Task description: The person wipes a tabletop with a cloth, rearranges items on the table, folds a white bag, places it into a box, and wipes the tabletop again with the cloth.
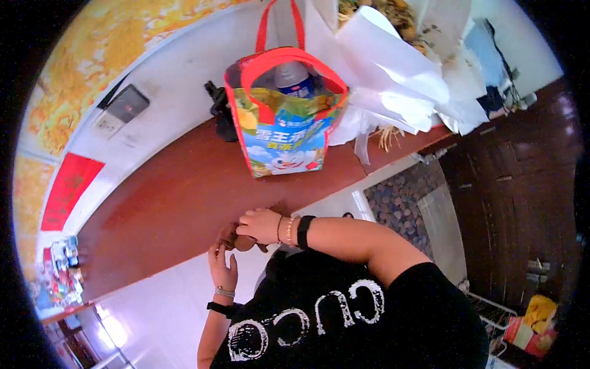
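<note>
At the front edge of a reddish-brown tabletop [184,184], both hands meet at a small brown item [244,243] with rounded, floppy-looking parts; its kind cannot be made out. My right hand [261,226] closes over its top and right side, fingers curled onto it. From the left and below, my left hand [221,263] holds its left end with the fingertips, the thumb standing apart. Fingers cover part of the item. Behind the hands stands a colourful shopping bag [286,138] with red handles and a bottle [293,80] inside.
Right of the bag lies a white-wrapped bouquet [393,67] of dried flowers. A black object [221,114] stands left of the bag. Small colourful items [61,270] sit at the table's far left end. A dark wooden cabinet [516,166] is at the right.
</note>
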Available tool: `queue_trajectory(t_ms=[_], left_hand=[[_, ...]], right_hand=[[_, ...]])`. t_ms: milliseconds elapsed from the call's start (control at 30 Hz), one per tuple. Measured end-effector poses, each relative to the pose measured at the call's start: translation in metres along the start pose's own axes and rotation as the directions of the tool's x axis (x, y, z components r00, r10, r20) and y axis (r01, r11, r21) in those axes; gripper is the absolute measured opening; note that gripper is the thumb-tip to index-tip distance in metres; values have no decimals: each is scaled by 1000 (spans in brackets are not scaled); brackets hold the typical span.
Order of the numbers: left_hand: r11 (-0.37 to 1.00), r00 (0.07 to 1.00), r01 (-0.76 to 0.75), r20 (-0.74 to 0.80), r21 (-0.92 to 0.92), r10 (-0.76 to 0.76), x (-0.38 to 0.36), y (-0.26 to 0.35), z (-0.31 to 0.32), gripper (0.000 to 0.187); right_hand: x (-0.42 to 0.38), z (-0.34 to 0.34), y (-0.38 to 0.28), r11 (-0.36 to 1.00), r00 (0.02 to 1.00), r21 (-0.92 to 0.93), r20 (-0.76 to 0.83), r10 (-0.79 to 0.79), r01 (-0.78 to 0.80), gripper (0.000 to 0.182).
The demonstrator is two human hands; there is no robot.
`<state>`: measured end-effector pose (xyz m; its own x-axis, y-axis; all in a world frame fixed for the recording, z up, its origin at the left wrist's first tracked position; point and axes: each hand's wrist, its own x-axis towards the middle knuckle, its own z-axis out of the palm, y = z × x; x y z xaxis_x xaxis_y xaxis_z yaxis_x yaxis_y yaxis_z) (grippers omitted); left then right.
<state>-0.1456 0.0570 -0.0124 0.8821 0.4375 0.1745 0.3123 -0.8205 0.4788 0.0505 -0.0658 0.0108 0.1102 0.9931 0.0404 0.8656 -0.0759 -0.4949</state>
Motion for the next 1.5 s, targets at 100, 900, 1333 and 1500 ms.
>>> queue_trajectory(t_ms=[100, 900, 1333, 1500], left_hand=[[995, 988, -95, 123, 8, 93, 18, 25, 6, 41], [997, 791, -73, 610, 19, 46, 35, 201, 155, 31], [886, 901, 339, 380, -316, -209, -22, 83, 103, 39], [842, 903, 382, 347, -380, -253, -39, 25, 71, 39]], right_hand=[[-10, 3, 7, 999, 999, -9, -1, -32, 32, 19], [-266, -2, 199, -290, 518, 900, 425, 742, -324, 39], [-128, 57, 91, -490, 628, 848, 495, 600, -200, 28], [-83, 89, 50, -568, 652, 776, 585, 482, -276, 32]])
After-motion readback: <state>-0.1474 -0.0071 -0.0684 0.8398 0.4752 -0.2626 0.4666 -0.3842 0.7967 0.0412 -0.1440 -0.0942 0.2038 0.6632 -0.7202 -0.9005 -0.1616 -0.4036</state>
